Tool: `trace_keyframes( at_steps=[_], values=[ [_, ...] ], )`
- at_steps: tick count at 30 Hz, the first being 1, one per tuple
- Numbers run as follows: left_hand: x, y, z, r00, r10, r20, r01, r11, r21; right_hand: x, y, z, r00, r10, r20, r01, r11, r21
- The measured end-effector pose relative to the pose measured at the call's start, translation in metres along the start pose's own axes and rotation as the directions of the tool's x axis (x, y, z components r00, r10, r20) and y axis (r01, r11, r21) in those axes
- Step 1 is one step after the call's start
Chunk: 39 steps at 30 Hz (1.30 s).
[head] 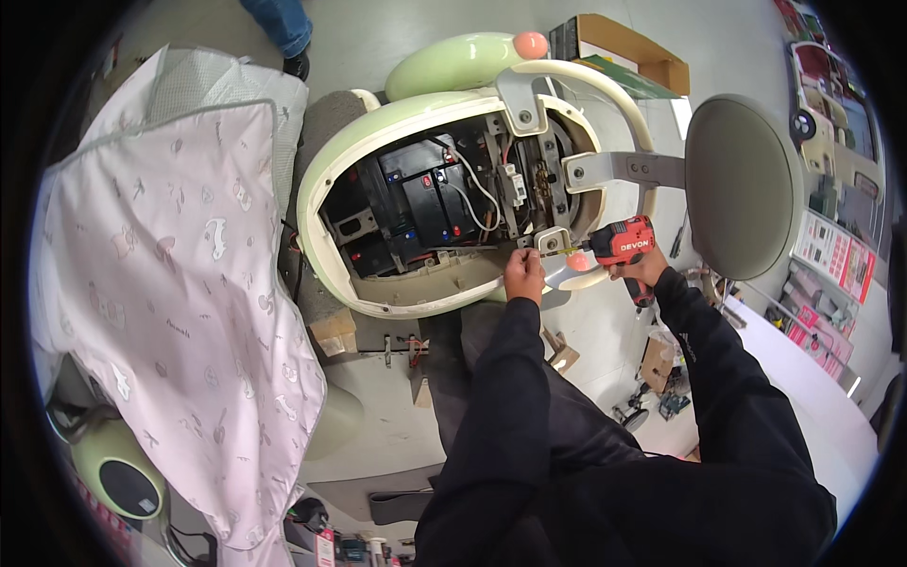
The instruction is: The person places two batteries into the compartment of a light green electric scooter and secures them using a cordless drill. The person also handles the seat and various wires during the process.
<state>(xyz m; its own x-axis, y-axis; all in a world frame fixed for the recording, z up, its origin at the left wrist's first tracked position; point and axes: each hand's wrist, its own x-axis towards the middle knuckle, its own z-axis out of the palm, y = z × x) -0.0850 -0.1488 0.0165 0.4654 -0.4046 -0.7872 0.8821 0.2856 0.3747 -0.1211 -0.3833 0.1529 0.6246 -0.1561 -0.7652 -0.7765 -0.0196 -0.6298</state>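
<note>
My right hand (640, 268) grips a red and black DEVON cordless driver (623, 241), its long bit (565, 251) pointing left. The fingers of my left hand (524, 273) are closed around the bit's far end; whether a screw is also between them is hidden. Both hands are at the near edge of an open scooter seat compartment (432, 310) with a cream rim. Next to the bit is a metal bracket tab (552, 242) with a bolt. Inside the compartment lie black batteries (429, 202), looped white cables (473, 188) and a small white breaker (515, 186).
A grey padded backrest (744, 186) on a metal arm juts out at the right, beside a curved cream rail (627, 96). Pink printed fabric (191, 283) drapes over the left. Beyond are an open cardboard box (638, 46) and another person's leg (283, 28).
</note>
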Motion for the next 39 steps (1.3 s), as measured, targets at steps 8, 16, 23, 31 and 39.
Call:
trace_keyframes(
  at_steps=[8,16,23,31,39],
  values=[
    [0.005,-0.012,-0.007,0.992,0.125,-0.016,-0.122,0.986,0.110,0.002,0.002,-0.001,0.999,0.016,0.029,-0.014,0.997,-0.081],
    [-0.002,-0.006,-0.013,0.988,0.134,0.078,-0.139,0.988,0.068,0.001,0.022,-0.007,0.997,-0.046,0.056,0.048,0.998,-0.044],
    [-0.001,-0.006,-0.018,0.945,0.320,0.061,-0.322,0.887,0.333,0.005,0.030,-0.003,0.996,-0.064,0.054,0.065,0.998,-0.009],
    [-0.026,0.004,0.006,0.899,0.437,0.041,-0.388,0.746,0.542,-0.004,0.050,-0.024,0.995,-0.092,0.027,0.091,0.995,0.030],
    [-0.014,-0.011,0.022,0.974,0.228,0.009,-0.228,0.970,0.083,-0.003,0.053,-0.022,0.998,-0.048,0.047,0.048,0.999,0.020]
  ],
)
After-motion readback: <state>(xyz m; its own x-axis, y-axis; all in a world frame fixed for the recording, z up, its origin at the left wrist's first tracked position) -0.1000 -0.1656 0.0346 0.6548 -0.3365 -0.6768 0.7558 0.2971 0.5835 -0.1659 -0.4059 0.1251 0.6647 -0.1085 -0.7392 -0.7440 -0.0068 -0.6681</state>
